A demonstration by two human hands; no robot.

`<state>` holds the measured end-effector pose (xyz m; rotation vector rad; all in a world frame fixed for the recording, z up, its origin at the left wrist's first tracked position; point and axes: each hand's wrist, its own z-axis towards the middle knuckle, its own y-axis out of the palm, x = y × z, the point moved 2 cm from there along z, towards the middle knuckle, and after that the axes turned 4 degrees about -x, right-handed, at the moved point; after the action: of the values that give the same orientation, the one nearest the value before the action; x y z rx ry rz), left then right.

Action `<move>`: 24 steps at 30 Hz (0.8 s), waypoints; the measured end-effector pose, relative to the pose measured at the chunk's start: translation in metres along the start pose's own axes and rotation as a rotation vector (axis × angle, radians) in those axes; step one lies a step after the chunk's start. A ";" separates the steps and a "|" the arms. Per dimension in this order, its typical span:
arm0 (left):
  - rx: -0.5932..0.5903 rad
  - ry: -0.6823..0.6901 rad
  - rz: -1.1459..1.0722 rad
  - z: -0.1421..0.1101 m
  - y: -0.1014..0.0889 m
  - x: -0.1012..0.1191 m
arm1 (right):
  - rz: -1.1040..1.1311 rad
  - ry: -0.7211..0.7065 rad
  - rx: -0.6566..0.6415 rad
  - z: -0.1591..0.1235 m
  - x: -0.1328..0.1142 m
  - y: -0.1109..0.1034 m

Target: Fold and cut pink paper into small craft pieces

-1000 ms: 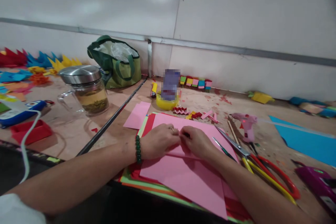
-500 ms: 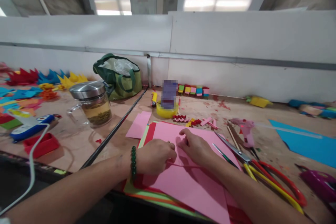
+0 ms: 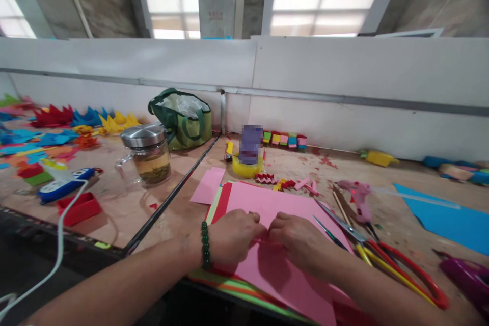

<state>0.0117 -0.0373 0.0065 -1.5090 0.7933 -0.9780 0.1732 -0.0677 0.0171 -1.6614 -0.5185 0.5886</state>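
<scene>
My left hand (image 3: 234,237), with a green bead bracelet (image 3: 205,245) at the wrist, is closed over a stack of coloured sheets. Facing it, my right hand (image 3: 296,238) has its fingers curled in and pressed together. Between the two sets of fingertips shows a narrow pink paper strip (image 3: 270,242), gripped from both sides; the fingers cover most of it. Beneath lie pink sheets (image 3: 263,196) on top of red (image 3: 222,202), green and orange ones. Tweezers (image 3: 329,230) rest by my right forearm.
Large scissors (image 3: 407,267), a pink glue gun (image 3: 359,196) and a blue sheet (image 3: 446,219) lie to the right. Behind the stack stand a yellow tape roll (image 3: 247,168) and small paper pieces (image 3: 282,183). A glass tea mug (image 3: 151,158) and green bag (image 3: 191,122) are at left.
My right hand has come down and its raised fingers have closed on the strip beside my left hand. The view has shifted slightly, moving the scene right and down.
</scene>
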 end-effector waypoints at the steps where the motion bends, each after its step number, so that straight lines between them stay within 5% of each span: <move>1: -0.001 0.017 0.009 -0.001 0.000 0.000 | -0.011 0.046 -0.014 -0.002 0.004 0.002; 9: -0.055 -0.010 -0.080 -0.005 -0.008 -0.005 | -0.049 0.184 -0.014 -0.021 0.026 0.010; 15: -0.090 0.040 -0.087 -0.002 -0.011 -0.004 | 0.080 -0.064 0.017 -0.012 0.007 0.008; 24: -0.014 0.075 -0.083 -0.007 -0.008 0.001 | 0.124 -0.108 0.049 -0.015 0.009 0.009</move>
<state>0.0053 -0.0403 0.0149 -1.5344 0.7975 -1.0985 0.1900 -0.0748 0.0090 -1.6300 -0.4774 0.7798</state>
